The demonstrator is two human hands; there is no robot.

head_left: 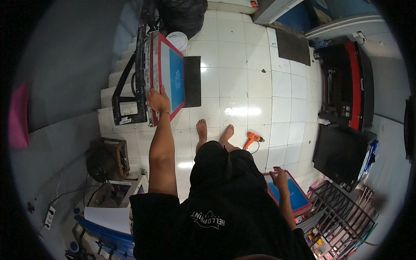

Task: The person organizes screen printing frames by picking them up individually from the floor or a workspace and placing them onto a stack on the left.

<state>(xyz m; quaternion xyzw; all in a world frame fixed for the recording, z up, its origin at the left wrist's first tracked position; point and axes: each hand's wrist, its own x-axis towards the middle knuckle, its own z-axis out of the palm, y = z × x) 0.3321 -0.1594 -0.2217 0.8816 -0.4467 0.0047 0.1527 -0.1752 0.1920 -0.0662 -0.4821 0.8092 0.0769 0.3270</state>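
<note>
- The left hand point(158, 100) reaches forward at full arm's length and grips the near edge of a red-framed screen point(173, 78) with a blue mesh.
- This screen stands on edge, leaning against further frames point(149, 65) stacked in a black rack point(130, 86) at the left, just beside the grey steps point(115, 73).
- A black mat point(193, 82) lies flat on the floor, touching the screen's right side.
- The right hand point(279, 177) rests on the upper edge of a second screen point(292, 195), also red-framed with blue mesh, held low at the person's right side. Fingers curl over the frame; the grip is closed on it.
- The person stands barefoot on white floor tiles point(251, 78), wearing a black shirt.
- An orange drill point(252, 138) lies on the tiles just right of the feet.
- A white bucket point(178, 41) sits beyond the rack, near a black bag point(182, 15).
- A red-and-black machine point(351, 86) stands at the right wall.
- A black wire rack point(342, 208) stands near the second screen.
</note>
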